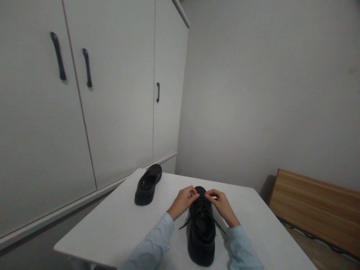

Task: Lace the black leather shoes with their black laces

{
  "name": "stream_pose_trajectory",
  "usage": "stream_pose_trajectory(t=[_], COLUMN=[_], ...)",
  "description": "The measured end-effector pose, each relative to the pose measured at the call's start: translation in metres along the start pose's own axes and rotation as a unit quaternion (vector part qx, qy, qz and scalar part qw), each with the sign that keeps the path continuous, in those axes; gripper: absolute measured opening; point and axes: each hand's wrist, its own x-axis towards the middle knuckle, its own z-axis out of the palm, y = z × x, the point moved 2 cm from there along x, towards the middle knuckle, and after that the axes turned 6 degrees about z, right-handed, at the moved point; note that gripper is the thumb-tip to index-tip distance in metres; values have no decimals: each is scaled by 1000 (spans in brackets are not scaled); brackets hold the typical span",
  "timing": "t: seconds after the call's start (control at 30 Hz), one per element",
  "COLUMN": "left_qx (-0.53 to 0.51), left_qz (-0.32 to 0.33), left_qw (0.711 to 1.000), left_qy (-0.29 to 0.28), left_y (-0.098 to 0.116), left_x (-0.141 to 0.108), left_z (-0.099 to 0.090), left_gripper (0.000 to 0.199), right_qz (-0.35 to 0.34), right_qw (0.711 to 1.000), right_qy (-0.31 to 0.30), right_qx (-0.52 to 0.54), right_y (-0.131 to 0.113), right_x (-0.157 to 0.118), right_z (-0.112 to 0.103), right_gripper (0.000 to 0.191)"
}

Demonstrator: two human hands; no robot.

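Observation:
A black lace-up shoe point(201, 250) rests on the white table point(120, 236), toe pointing away from me and heel nearest. Its black shoelace point(201, 214) is threaded across the tongue, with loose ends trailing out to both sides. My left hand point(185, 198) is at the left side of the lacing near the toe, thumb and forefinger pinched on the shoelace. From the right side, my right hand point(221, 204) pinches the shoelace at about the same height. The fingertips hide part of the lacing there.
A black slip-on style shoe point(146, 186) stands at the table's far left corner. A white wardrobe point(120, 112) with dark handles rises behind on the left. A wood-grain board point(315, 206) leans by the grey wall point(267, 93) at right.

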Motion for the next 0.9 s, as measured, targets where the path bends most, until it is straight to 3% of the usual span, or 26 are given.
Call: stream_pose_trajectory(t=[0.3,0.63,0.9], left_qx=[-19,-39,-54], left_qz=[-32,-73,-103], left_qw=[999,996,993], left_qy=[2,-11,-16], left_y=[-11,-19,-25], left_x=[0,0,-1], left_z=[11,6,3], left_gripper=[19,11,12], right_qz=[-14,-53,-42], right_qw=[1000,996,994], right_qy=[-1,53,54], right_qx=[5,-39,-81], right_y=[-4,9,16], right_x=[-1,-1,0], right_z=[7,1,-1], right_gripper=[33,21,20])
